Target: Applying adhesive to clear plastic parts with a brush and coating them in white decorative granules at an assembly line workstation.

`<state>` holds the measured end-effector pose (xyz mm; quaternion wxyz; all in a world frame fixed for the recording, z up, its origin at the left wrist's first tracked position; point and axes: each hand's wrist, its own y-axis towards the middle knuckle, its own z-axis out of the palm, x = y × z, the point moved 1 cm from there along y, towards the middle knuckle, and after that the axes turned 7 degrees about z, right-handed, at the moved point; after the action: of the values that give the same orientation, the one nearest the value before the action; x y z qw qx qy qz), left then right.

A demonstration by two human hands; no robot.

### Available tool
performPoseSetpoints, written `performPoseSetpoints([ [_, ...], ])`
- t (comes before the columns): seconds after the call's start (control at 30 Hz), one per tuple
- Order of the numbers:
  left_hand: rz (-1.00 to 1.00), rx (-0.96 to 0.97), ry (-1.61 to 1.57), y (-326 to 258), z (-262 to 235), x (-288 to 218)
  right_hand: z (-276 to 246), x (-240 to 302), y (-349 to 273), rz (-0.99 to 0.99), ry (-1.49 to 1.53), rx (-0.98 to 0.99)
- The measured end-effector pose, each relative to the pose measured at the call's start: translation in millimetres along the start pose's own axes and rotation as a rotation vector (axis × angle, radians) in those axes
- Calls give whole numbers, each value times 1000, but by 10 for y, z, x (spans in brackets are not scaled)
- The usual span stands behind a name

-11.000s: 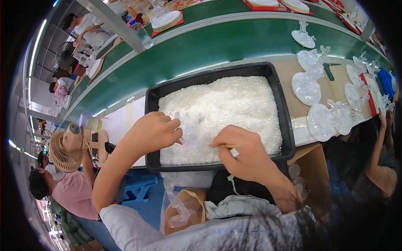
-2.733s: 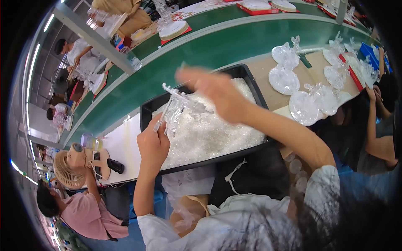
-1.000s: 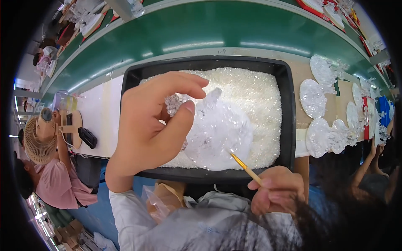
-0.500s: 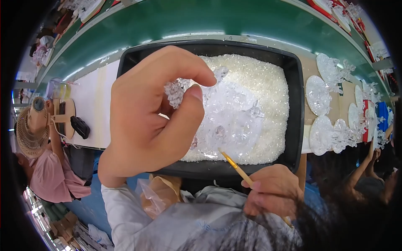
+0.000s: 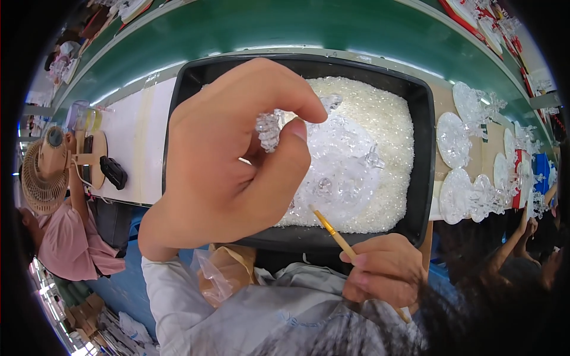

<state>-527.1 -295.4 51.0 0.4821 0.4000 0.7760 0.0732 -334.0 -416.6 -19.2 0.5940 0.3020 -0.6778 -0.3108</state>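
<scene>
My left hand [image 5: 237, 154] is close in front of me, fingers curled, holding a clear plastic ornament. A ridged clear piece [image 5: 268, 132] of it shows in the gap between thumb and forefinger. Beyond the hand is a round clear disc [image 5: 350, 178] with small raised figures, over the white granules [image 5: 392, 130]; the hand hides its left part, so I cannot tell exactly how the two join. My right hand [image 5: 386, 270] pinches a thin paintbrush [image 5: 335, 236] with a gold ferrule. Its tip touches or nearly touches the disc's near edge.
A black tray [image 5: 423, 154] holds the granules. Several clear disc ornaments [image 5: 454, 141] stand on the bench to the right. At left are a fan [image 5: 46, 172], a black object [image 5: 113, 172] and a person in pink [image 5: 68, 237]. A green panel [image 5: 285, 26] runs along the back.
My left hand has shifted right with the clear piece, and the disc has moved a little right too. The brush stays at the disc's near edge.
</scene>
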Motion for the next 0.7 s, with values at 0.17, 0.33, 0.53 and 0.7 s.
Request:
performPoseSetpoints([
  [0.17,4,-3,5,-14,-10,4,-7,26,16,50,-11,32],
  [0.33,23,-1,-9,-2,-2,-13,4,8,27,25,-38,67],
  [0.53,36,18,15,-11,-22,-17,2,9,-1,-1,-41,49],
  [0.7,34,8,3,12,1,-23,-72,9,-72,-29,-62,-64],
])
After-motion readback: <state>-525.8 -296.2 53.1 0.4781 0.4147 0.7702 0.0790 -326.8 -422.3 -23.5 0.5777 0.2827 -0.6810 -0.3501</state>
